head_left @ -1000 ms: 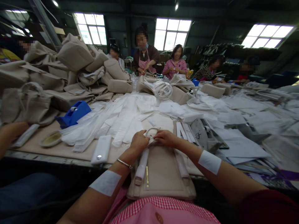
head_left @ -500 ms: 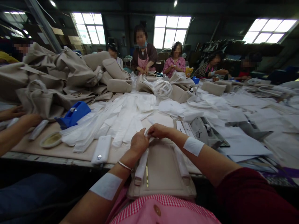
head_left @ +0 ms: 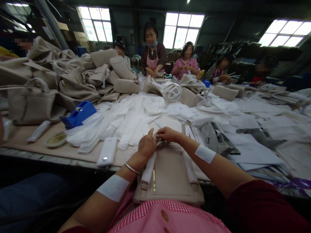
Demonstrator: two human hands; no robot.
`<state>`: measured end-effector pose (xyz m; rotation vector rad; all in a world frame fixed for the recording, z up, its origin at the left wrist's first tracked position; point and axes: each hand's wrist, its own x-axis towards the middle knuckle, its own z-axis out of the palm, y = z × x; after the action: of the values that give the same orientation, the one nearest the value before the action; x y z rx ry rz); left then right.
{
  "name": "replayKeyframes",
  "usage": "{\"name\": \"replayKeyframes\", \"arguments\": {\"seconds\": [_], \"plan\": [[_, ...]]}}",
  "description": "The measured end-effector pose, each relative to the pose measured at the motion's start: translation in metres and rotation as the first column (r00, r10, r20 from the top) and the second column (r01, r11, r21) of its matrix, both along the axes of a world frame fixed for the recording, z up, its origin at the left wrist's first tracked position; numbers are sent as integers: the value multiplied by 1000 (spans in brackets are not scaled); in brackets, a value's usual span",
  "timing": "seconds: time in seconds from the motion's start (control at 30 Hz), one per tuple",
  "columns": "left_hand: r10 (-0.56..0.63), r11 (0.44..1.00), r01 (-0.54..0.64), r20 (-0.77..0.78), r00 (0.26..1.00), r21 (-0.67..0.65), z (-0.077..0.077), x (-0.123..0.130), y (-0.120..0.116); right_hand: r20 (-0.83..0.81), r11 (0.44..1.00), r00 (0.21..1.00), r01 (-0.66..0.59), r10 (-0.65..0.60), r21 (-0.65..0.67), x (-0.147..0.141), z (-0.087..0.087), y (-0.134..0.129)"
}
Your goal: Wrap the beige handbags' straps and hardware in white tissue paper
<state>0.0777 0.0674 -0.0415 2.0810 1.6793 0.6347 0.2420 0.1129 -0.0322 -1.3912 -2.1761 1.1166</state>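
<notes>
A beige handbag (head_left: 171,174) lies against my apron at the table's front edge, with a gold zip on its left side. White wrapping covers both sides of its handle (head_left: 148,173). At the handle's far end my left hand (head_left: 147,144) is closed with the thumb raised, a bangle on its wrist. Close beside it, almost touching, my right hand (head_left: 167,134) pinches the same handle from the right. The exact spot between the fingertips is small and partly hidden. White patches are stuck on both my forearms.
Left of my hands lie a white phone-like object (head_left: 107,152), a tape roll (head_left: 55,139) and a blue tape dispenser (head_left: 79,115). A grey dispenser (head_left: 212,137) stands on the right. White sheets (head_left: 136,113) and piled beige bags (head_left: 75,87) cover the table; several co-workers sit or stand beyond.
The view has shifted slightly. My hands stay together at the handle with little change. A neighbour's hands on the left have drawn away from a beige bag, mostly out of view.
</notes>
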Motion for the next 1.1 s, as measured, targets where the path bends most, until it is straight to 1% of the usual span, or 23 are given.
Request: {"name": "replayKeyframes", "arguments": {"seconds": [0.1, 0.2, 0.3, 0.43, 0.57, 0.67, 0.8, 0.9, 1.03, 1.1], "plan": [[-16, 999, 17, 9, 1000, -39, 1, -6, 4, 25, 992, 999, 43, -46, 116, -3, -5, 1], [-75, 990, 77, 20, 997, -121, 4, -15, 11, 57, 971, 996, 60, -74, 230, -2, -10, 1], [-141, 972, 143, 24, 990, -188, 7, -21, 16, 93, 949, 993, 43, -75, 311, 3, -13, 0], [-132, 971, 136, 32, 991, -195, 7, -22, 16, 184, 924, 981, -17, -58, 382, 26, -12, -5], [-98, 979, 102, 30, 995, -176, 3, -20, 15, 319, 912, 947, -167, 42, 375, 49, -6, -19], [-69, 984, 70, 12, 998, -162, 1, -18, 15, 397, 896, 913, -251, 93, 367, 53, -6, -28], [-46, 987, 41, -29, 998, -155, 2, -13, 16, 452, 888, 891, -246, 49, 389, 43, -13, -34], [-48, 986, 38, -58, 997, -163, 2, -6, 17, 460, 891, 886, -252, 56, 378, 37, -16, -35], [-66, 982, 52, -75, 995, -180, 0, 2, 18, 409, 911, 907, -248, 99, 329, 42, -14, -31], [-77, 982, 62, -77, 994, -180, -1, 3, 17, 364, 934, 926, -216, 103, 286, 47, -12, -24]]}}
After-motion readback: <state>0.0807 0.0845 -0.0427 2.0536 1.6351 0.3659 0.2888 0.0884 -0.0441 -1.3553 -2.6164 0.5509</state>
